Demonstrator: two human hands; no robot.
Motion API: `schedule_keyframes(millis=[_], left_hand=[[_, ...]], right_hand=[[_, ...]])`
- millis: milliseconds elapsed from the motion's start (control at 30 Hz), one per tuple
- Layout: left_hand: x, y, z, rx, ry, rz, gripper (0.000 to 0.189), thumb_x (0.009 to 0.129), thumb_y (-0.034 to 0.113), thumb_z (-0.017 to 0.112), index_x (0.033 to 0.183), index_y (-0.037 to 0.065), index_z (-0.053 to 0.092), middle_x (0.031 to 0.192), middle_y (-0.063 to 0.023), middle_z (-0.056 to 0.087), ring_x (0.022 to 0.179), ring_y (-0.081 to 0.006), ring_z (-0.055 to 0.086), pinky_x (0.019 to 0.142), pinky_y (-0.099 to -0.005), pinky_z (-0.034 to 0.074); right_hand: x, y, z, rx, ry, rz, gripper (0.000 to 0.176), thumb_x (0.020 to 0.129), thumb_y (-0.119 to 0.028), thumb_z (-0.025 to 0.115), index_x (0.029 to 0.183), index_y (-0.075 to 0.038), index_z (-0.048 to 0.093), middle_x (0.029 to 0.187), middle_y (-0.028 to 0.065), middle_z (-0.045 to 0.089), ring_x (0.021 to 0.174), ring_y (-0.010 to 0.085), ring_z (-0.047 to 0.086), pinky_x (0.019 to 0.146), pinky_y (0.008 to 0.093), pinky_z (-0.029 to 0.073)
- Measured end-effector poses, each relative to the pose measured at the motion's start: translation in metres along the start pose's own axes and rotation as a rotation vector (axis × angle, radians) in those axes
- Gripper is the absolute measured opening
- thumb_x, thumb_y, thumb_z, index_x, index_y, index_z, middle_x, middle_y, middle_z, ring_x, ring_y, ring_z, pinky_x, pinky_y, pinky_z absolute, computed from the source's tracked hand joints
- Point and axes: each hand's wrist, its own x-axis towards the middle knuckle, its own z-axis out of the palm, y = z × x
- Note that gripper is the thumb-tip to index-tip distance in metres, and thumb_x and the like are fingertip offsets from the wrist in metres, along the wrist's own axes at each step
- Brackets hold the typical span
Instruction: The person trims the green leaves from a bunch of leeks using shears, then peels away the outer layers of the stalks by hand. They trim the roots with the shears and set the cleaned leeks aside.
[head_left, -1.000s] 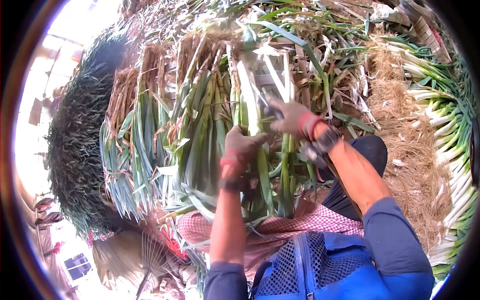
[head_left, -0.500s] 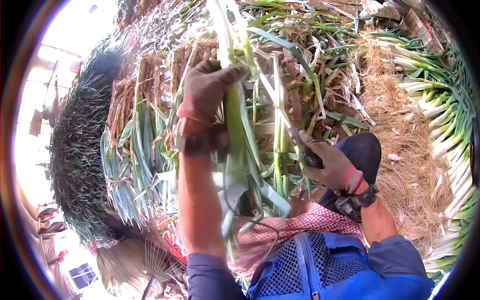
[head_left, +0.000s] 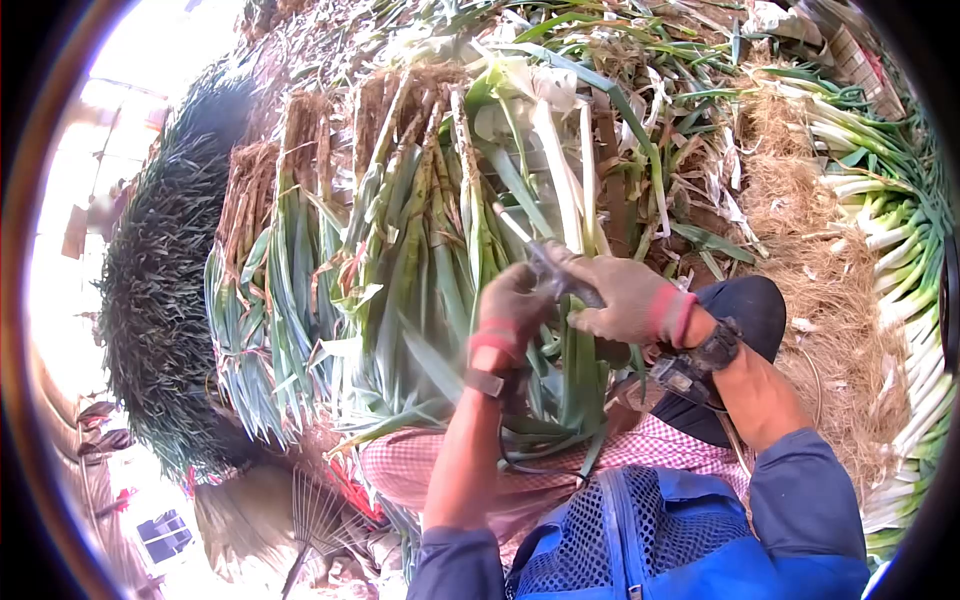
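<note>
Down from its high position, my left hand (head_left: 510, 312) now meets my right hand (head_left: 628, 300). Left grip is closed around the leek (head_left: 578, 368); right grip holds the knife (head_left: 560, 276) just beside it, so I think the blade can reach the stalk.

Left hand (head_left: 510, 305): covered by a brown-grey work glove (head_left: 520, 290), soiled, with a red band at the cuff.
Right hand (head_left: 625, 298): covered by a matching glove, its cuff band (head_left: 672, 312) red-pink.
Left wrist: a dark strap (head_left: 487, 382) with a pale buckle, just below the glove.
Right wrist: a black watch (head_left: 700, 358) on a thick black band.
Sleeves: slate-blue long sleeves, left sleeve (head_left: 455, 575) and right sleeve (head_left: 805, 510), ending near the elbows and leaving the forearms bare.
Vest (head_left: 700, 560): bright blue, with a dark mesh panel (head_left: 575, 545) and a grey zip down the front.
Lap cloth (head_left: 520, 470): red-and-white checked fabric.
Trousers (head_left: 745, 305): dark navy.
</note>
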Motion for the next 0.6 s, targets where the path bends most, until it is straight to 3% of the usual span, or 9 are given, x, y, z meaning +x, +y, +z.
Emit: schedule_keyframes(millis=[33, 100, 200, 233, 400, 500, 533, 600], left_hand=[[0.006, 0.008, -0.011, 0.103, 0.12, -0.051, 0.029, 0.095, 0.018, 0.084, 0.118, 0.002, 0.077, 0.097, -0.0045, 0.079, 0.082, -0.0104, 0.07, 0.078, -0.0257, 0.057], [0.009, 0.023, -0.031, 0.548, 0.402, 0.137, 0.033, 0.094, 0.026, 0.082, 0.118, 0.004, 0.078, 0.101, -0.0109, 0.081, 0.088, -0.0204, 0.076, 0.084, -0.0324, 0.058], [0.031, 0.023, -0.05, 0.74, 0.52, 0.186, 0.039, 0.091, 0.035, 0.078, 0.117, 0.006, 0.078, 0.116, -0.0203, 0.077, 0.108, -0.0389, 0.074, 0.096, -0.0466, 0.057], [0.037, 0.022, -0.052, 0.738, 0.519, 0.182, 0.039, 0.091, 0.035, 0.078, 0.117, 0.006, 0.078, 0.116, -0.0203, 0.077, 0.108, -0.0389, 0.074, 0.096, -0.0466, 0.057], [0.064, 0.016, -0.055, 0.979, 0.491, 0.142, 0.041, 0.09, 0.04, 0.078, 0.115, 0.007, 0.076, 0.114, -0.02, 0.074, 0.108, -0.0421, 0.071, 0.095, -0.0511, 0.056], [0.076, 0.023, -0.05, 1.073, 0.464, 0.081, 0.045, 0.091, 0.046, 0.077, 0.115, 0.008, 0.073, 0.117, -0.0181, 0.074, 0.112, -0.04, 0.071, 0.096, -0.0508, 0.057], [0.077, 0.026, -0.048, 1.107, 0.444, 0.039, 0.046, 0.091, 0.047, 0.077, 0.116, 0.009, 0.073, 0.117, -0.0173, 0.074, 0.113, -0.0386, 0.071, 0.096, -0.0504, 0.058], [0.084, 0.028, -0.046, 1.15, 0.397, -0.028, 0.051, 0.091, 0.05, 0.078, 0.121, 0.01, 0.072, 0.119, -0.0148, 0.075, 0.114, -0.0364, 0.072, 0.096, -0.0496, 0.059]], right_hand=[[0.012, 0.0, 0.005, -0.001, -0.002, -0.001, 0.082, 0.092, -0.031, 0.073, 0.164, -0.005, 0.043, 0.124, 0.0287, 0.07, 0.115, 0.0434, 0.069, 0.101, 0.0482, 0.054], [0.036, 0.002, 0.012, -0.066, -0.058, 0.173, 0.08, 0.091, -0.028, 0.073, 0.163, -0.008, 0.045, 0.119, 0.0287, 0.072, 0.112, 0.045, 0.07, 0.1, 0.0499, 0.055], [0.052, -0.003, 0.016, -0.098, -0.162, 0.186, 0.081, 0.09, -0.024, 0.073, 0.164, -0.01, 0.044, 0.116, 0.0284, 0.074, 0.109, 0.0467, 0.071, 0.098, 0.0517, 0.056], [0.055, -0.007, 0.017, -0.092, -0.237, 0.19, 0.082, 0.09, -0.024, 0.073, 0.165, -0.01, 0.042, 0.116, 0.0289, 0.073, 0.109, 0.0472, 0.071, 0.098, 0.052, 0.056], [0.107, 0.002, 0.016, -0.255, -0.123, 0.234, 0.083, 0.089, -0.014, 0.067, 0.167, -0.006, 0.038, 0.112, 0.0302, 0.074, 0.103, 0.0469, 0.072, 0.096, 0.0512, 0.058], [0.148, 0.014, 0.012, -0.319, -0.059, 0.225, 0.086, 0.089, -0.015, 0.068, 0.168, -0.004, 0.034, 0.115, 0.0303, 0.074, 0.107, 0.0463, 0.072, 0.098, 0.0506, 0.057], [0.161, 0.003, -0.002, -0.327, -0.139, 0.275, 0.081, 0.091, -0.012, 0.062, 0.167, -0.002, 0.034, 0.123, 0.0282, 0.073, 0.113, 0.043, 0.073, 0.102, 0.0499, 0.057], [0.187, 0.005, -0.008, -0.376, -0.107, 0.273, 0.08, 0.091, -0.008, 0.059, 0.167, -0.002, 0.036, 0.126, 0.0285, 0.073, 0.116, 0.0419, 0.073, 0.103, 0.0484, 0.057]])
